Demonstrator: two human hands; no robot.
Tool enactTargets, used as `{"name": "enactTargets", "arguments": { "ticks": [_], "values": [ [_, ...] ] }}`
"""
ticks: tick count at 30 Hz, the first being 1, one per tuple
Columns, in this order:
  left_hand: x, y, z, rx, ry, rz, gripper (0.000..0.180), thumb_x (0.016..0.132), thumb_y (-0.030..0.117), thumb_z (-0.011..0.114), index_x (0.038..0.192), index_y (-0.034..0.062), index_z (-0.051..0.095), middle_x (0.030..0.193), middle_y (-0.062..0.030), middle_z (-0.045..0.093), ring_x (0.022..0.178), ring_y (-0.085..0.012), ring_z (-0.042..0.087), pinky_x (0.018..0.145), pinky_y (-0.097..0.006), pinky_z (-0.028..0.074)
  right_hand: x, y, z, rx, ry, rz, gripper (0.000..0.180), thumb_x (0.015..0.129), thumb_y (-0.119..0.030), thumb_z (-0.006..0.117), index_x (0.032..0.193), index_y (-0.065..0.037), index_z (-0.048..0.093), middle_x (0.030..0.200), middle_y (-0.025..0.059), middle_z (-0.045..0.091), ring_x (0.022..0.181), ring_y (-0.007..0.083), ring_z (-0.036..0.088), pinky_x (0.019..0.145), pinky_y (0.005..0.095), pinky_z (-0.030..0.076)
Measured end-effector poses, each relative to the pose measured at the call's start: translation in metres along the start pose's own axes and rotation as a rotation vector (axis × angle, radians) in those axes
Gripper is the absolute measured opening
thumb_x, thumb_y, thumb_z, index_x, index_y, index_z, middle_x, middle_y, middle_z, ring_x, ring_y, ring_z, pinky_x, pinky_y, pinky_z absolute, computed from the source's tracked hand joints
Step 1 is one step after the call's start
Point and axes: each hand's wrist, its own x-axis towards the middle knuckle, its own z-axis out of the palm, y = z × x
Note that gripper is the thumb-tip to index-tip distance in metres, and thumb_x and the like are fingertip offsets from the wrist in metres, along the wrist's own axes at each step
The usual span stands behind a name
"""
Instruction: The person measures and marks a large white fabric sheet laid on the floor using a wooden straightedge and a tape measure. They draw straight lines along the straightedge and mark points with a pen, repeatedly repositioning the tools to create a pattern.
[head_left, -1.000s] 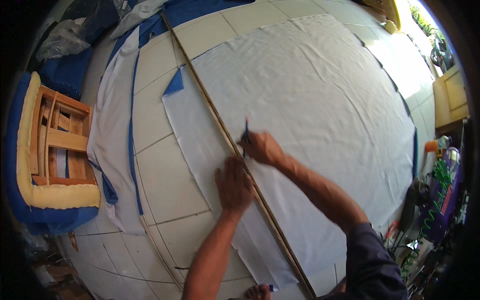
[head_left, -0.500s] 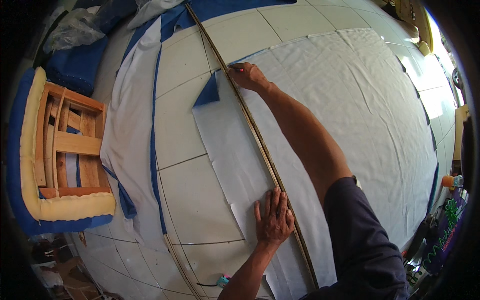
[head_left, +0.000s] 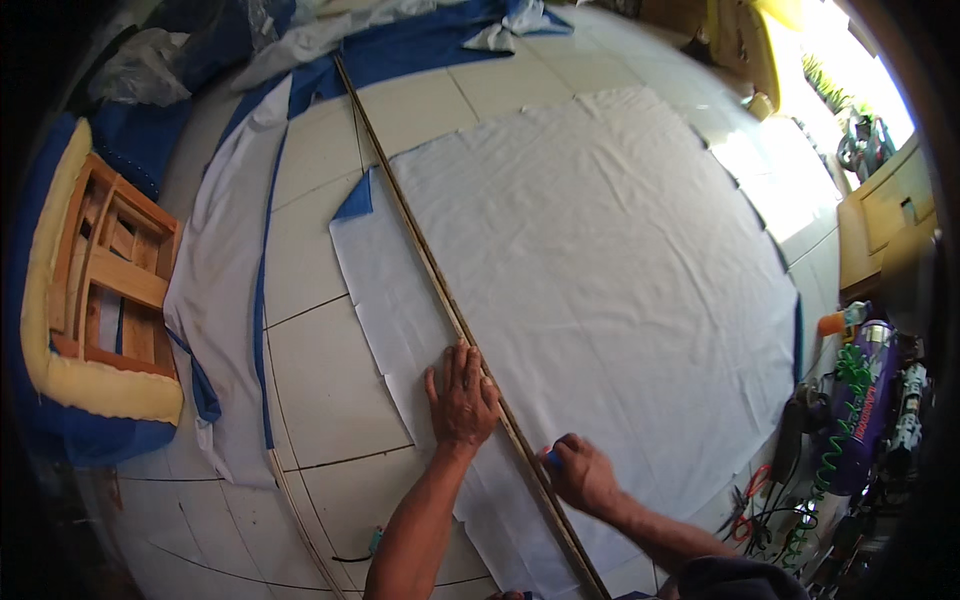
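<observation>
A large pale cloth (head_left: pixel 620 270) lies spread on the tiled floor, its blue face showing at a turned-over corner (head_left: pixel 355 197). Across it runs a long, thin wooden strip (head_left: pixel 420 245), slanting from the far left down toward me. My left hand (head_left: pixel 465 402) lies flat with fingers stretched, pressing on the strip and the cloth beside it. To the right of the strip, near its lower part, my right hand (head_left: pixel 585 478) is closed around a pen (head_left: pixel 551 456). The pen is partly covered by the fingers and slightly blurred.
On the left stands a wooden seat frame (head_left: pixel 125 277) edged with yellow foam and blue fabric. Another blue-and-white cloth (head_left: pixel 225 260) lies beside it. A purple cylinder (head_left: pixel 865 410) with a green coiled hose stands at right, near a red-handled tool (head_left: pixel 750 515). A second strip (head_left: pixel 300 520) lies lower left.
My right hand has come back from the strip's far end to near my left hand, still holding the pen. The whole view has shifted; my left hand stays on the strip.
</observation>
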Motion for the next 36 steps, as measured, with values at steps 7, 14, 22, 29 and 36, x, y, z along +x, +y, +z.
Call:
{"name": "enactTargets", "arguments": {
  "ticks": [7,14,22,29,36],
  "values": [
    [-0.042,0.002,-0.024,-0.164,0.196,-0.169,0.053,0.099,0.020,0.060,0.147,0.0030,0.046,0.153,-0.0233,0.047,0.144,-0.0408,0.043,0.119,-0.059,0.030,-0.117,-0.024,0.050,0.002,-0.015,0.395,0.032,0.095,-0.036,0.068,0.113,-0.011,0.058,0.107,0.0175,0.067,0.086,0.0437,0.069,0.070,0.0573,0.054],
    [-0.138,0.029,-0.066,-0.367,0.045,-1.058,0.048,0.099,0.025,0.064,0.135,-0.0025,0.049,0.132,-0.0307,0.058,0.124,-0.0473,0.058,0.094,-0.056,0.053,-0.110,-0.018,0.024,-0.004,0.042,0.341,0.038,0.088,-0.045,0.067,0.091,-0.007,0.067,0.081,0.0176,0.073,0.079,0.0419,0.072,0.075,0.0526,0.055],
    [-0.116,-0.037,-0.034,-0.275,0.062,-1.021,0.032,0.103,0.033,0.057,0.104,0.0036,0.069,0.106,-0.0222,0.073,0.099,-0.0452,0.070,0.084,-0.057,0.055,-0.104,-0.034,-0.034,0.058,0.431,0.351,0.033,0.085,-0.036,0.071,0.083,-0.004,0.060,0.071,0.0158,0.068,0.067,0.0381,0.068,0.068,0.0492,0.053],
    [-0.133,-0.279,-0.110,-0.066,0.230,-0.885,0.032,0.105,0.034,0.056,0.101,0.0056,0.070,0.102,-0.0184,0.073,0.099,-0.0409,0.070,0.084,-0.053,0.054,-0.132,-0.025,-0.061,0.049,0.386,0.453,0.035,0.087,-0.036,0.070,0.091,-0.003,0.061,0.083,0.0175,0.068,0.078,0.0387,0.068,0.075,0.0495,0.052],
    [-0.193,-0.260,-0.183,0.256,0.287,-0.688,0.043,0.103,0.025,0.060,0.138,0.0022,0.052,0.133,-0.0243,0.058,0.124,-0.0423,0.055,0.102,-0.053,0.047,-0.186,0.009,-0.036,0.011,0.512,0.433,0.035,0.084,-0.033,0.074,0.086,-0.002,0.059,0.077,0.0166,0.065,0.071,0.0368,0.066,0.069,0.0478,0.051]
  ]
}}
